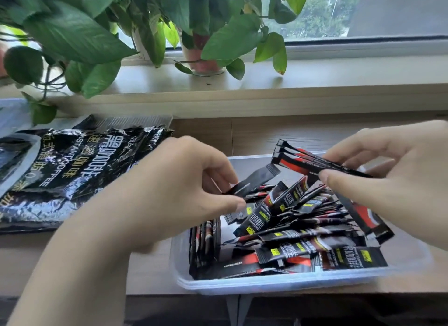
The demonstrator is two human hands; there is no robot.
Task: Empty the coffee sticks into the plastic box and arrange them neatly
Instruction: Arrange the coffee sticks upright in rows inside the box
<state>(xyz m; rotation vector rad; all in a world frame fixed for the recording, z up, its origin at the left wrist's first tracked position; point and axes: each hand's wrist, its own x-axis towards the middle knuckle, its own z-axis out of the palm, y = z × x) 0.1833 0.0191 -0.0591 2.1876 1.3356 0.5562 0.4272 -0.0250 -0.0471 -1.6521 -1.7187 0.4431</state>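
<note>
Black-red coffee sticks (pixel 291 236) jumbled in clear plastic box (pixel 266 283)

— What is the left hand (pixel 174 192) doing?
— Pinching one stick (pixel 252 182) by its end between thumb and fingers, over the box (pixel 266 283).
— And the right hand (pixel 392 180)?
— It grips a bundle (pixel 303 159) of a few sticks pressed flat together, their free ends pointing toward the left hand.
— What lies under the hands?
— A loose pile (pixel 303 231) in the box, crossing every way (a small row (pixel 204 243) stands on edge just below the left fingertips).
— Anything beyond the left hand?
— A crumpled black bag (pixel 72 170), flat on the table (pixel 254 131) to its outer side. Past both hands, a sill (pixel 315 75) with a leafy plant (pixel 72 34).
</note>
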